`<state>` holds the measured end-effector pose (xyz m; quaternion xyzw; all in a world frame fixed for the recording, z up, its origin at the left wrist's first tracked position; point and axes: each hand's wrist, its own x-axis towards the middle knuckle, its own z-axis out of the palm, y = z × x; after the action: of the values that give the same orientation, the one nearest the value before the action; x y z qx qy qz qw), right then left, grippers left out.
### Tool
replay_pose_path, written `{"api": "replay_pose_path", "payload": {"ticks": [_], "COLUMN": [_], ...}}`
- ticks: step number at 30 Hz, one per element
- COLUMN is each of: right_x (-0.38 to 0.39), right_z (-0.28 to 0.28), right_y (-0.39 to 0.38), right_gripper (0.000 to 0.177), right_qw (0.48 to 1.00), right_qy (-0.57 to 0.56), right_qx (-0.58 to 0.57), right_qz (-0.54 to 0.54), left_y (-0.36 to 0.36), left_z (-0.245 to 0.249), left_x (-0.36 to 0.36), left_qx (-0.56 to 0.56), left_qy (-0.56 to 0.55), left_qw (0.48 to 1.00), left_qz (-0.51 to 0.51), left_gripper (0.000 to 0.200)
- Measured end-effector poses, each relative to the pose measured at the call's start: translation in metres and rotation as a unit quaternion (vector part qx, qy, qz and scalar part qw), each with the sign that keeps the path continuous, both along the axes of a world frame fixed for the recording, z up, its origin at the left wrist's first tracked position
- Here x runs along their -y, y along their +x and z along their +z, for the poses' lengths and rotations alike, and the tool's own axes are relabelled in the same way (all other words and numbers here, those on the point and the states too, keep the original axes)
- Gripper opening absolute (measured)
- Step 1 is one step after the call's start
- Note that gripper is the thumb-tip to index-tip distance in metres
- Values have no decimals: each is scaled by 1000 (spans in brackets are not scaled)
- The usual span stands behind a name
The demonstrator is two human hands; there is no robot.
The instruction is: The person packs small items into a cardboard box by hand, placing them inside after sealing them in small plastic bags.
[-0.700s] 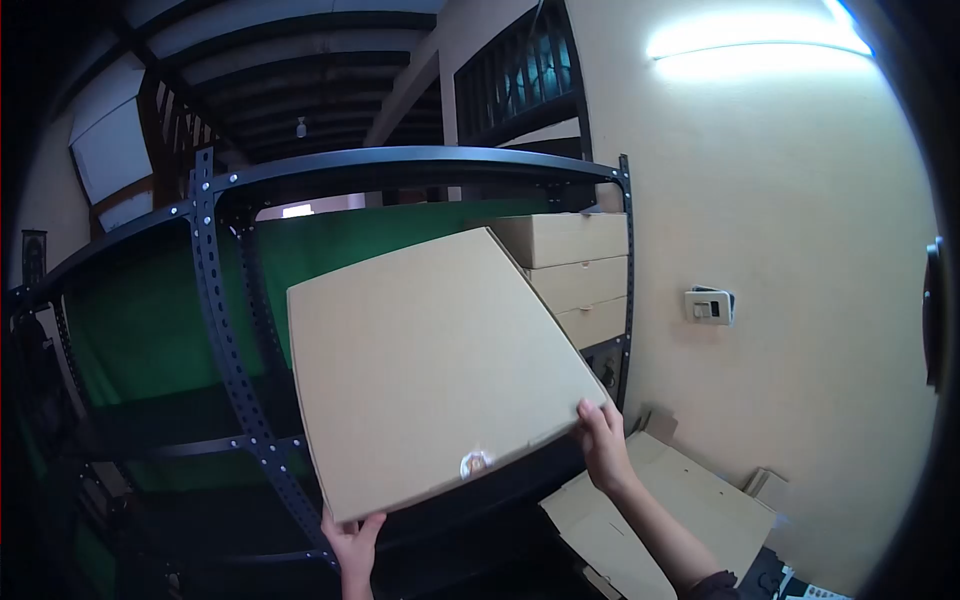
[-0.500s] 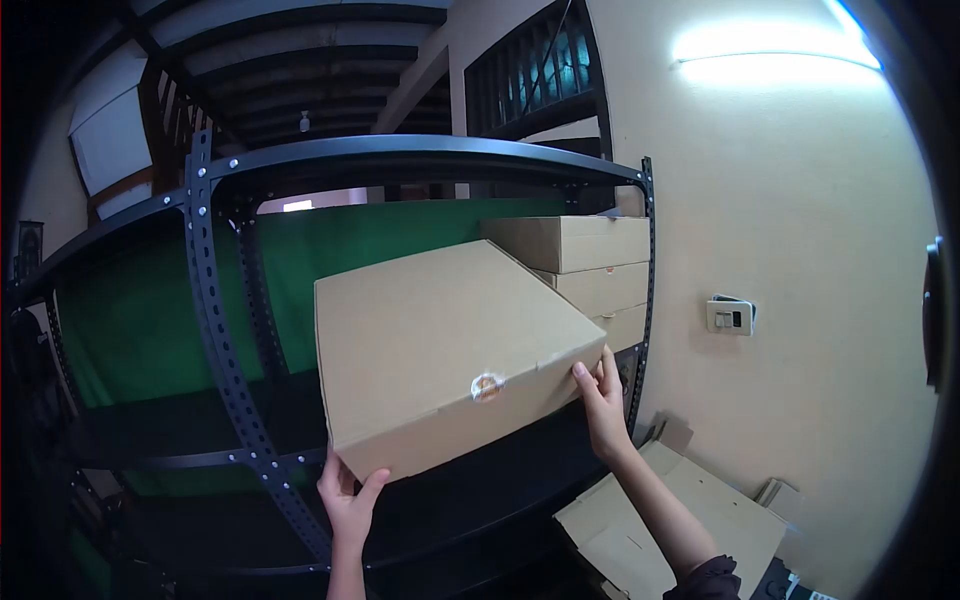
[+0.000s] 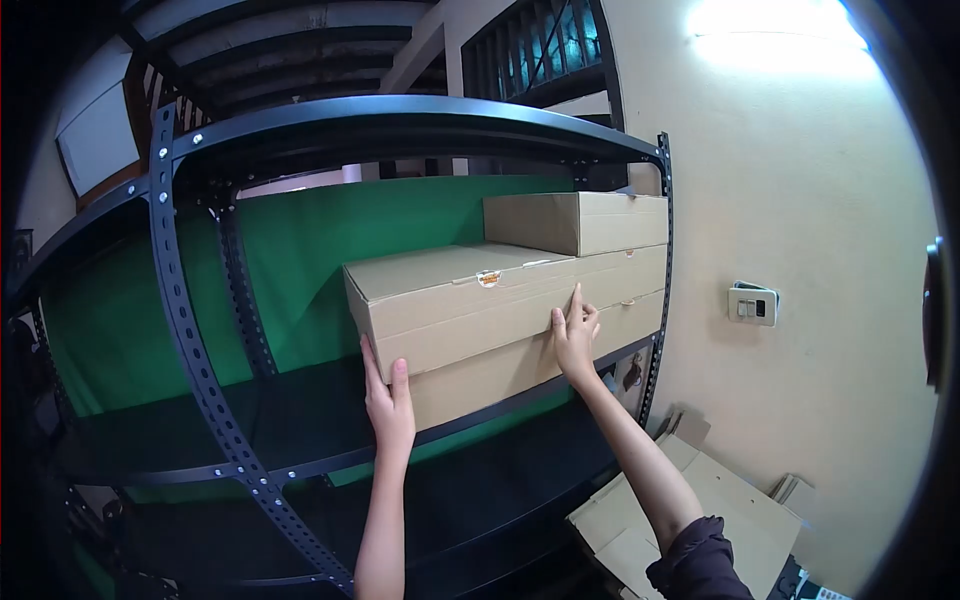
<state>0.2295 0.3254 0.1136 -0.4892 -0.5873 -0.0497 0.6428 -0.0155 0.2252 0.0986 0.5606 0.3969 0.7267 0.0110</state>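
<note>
Cardboard is meeting both hands: your left hand (image 3: 390,405) is clasping the upper box (image 3: 465,318) at its corner, your right hand (image 3: 575,346) is pressing its front, fingers extended, apparently steadying it over the lower box (image 3: 485,380) beneath your grip

From where I stand, the left hand (image 3: 388,402) is upright, thumb (image 3: 400,375) parted from its fingers (image 3: 370,360), the left forearm (image 3: 383,530) nearly straight below them. The right hand (image 3: 574,348) points its index finger (image 3: 577,304) upward, right thumb (image 3: 558,322) left of it, the right forearm (image 3: 640,460) slanting down rightward from the fingers.
</note>
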Motion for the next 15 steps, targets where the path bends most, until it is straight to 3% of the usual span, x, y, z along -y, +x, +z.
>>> {"api": "replay_pose_path", "payload": {"ticks": [2,9,12,14,15], "right_x": [-9,-9,7,28,46], "right_z": [-2,-15,-23,-35,-40], "right_y": [3,-1,3,11,12], "right_gripper": [58,61,58,51,39], "right_qw": [997,994,997,994,995], "right_qy": [-11,28,54,12,20], "right_qx": [59,75,58,91,90], "right_qz": [-54,-74,-3,58,41], "left_y": [2,-2,-6,-4,-3], "left_z": [-2,3,4,4,3], "left_x": [-7,-7,-9,-9,-9], "left_qx": [-9,-42,-47,-40,-30], "left_qy": [-13,-54,-56,-44,-30], "left_qw": [1000,996,996,997,999], "left_qz": [24,53,47,40,34], "left_gripper": [62,60,57,55,54]}}
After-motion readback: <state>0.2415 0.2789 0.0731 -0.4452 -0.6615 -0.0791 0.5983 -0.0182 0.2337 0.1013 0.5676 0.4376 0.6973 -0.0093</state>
